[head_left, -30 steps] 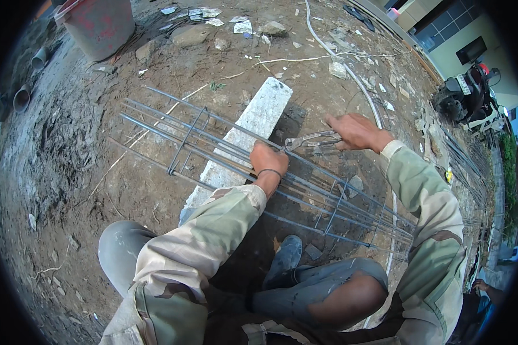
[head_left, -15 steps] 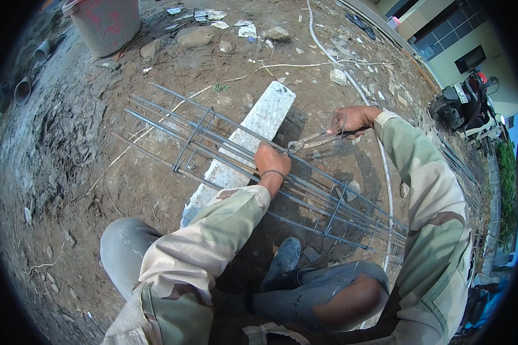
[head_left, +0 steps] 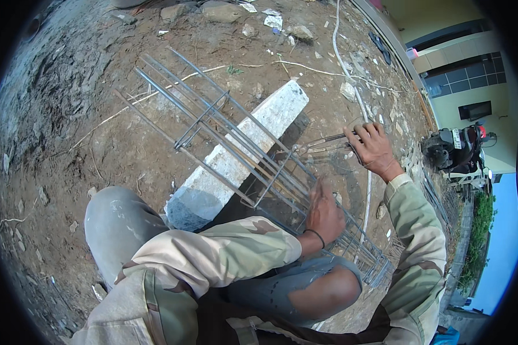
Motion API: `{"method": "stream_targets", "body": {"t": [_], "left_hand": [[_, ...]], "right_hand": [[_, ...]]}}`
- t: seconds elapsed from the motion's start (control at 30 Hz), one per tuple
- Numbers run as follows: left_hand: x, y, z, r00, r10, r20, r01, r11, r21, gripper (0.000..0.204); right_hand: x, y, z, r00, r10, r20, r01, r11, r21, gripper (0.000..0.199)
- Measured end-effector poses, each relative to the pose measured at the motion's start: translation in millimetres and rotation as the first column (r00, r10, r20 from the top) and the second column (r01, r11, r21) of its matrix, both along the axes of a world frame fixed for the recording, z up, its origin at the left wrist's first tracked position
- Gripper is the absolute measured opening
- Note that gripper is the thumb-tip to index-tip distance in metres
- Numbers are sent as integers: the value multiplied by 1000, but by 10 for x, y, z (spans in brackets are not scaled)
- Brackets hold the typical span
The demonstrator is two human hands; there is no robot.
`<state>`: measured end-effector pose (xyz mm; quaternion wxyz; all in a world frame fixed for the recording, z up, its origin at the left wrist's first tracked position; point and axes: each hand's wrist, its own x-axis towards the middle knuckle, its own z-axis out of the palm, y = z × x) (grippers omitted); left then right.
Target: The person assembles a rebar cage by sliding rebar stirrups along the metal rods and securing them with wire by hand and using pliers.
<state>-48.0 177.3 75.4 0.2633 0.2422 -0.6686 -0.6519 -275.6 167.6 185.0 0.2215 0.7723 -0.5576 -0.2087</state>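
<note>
Steel rebar cage (head_left: 236, 138) under both hands

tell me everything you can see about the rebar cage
The rebar cage is a long frame of thin grey steel bars running lengthwise, tied by square stirrups spaced along it. It lies tilted across a pale concrete block on bare dirt ground, one end up at the far left, the other by the person's knee. The left hand rests on its bars near a stirrup. The right hand holds a plier-like tool at the cage's upper edge.
</note>
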Motion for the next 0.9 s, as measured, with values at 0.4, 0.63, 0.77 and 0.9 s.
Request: {"method": "stream_targets", "body": {"t": [0.4, 0.63, 0.77, 0.9], "left_hand": [[46, 540, -3, 818, -495, 293, 379, 847, 372, 60], [-73, 458, 15, 732, -621, 282, 466, 757, 458, 57], [-23, 486, 30, 699, -659, 276, 507, 730, 459, 59], [-20, 438, 56, 681, -667, 304, 501, 726, 470, 58]], "right_hand": [[-359, -734, 82, 20, -997, -69, 616, -43, 786, 67], [-195, -646, -54, 699, -714, -28, 652, 621, 435, 52], [-155, -853, 73, -180, -975, -130, 574, -212, 791, 49], [44, -787, 190, 589, -803, -91, 536, 304, 788, 42]]}}
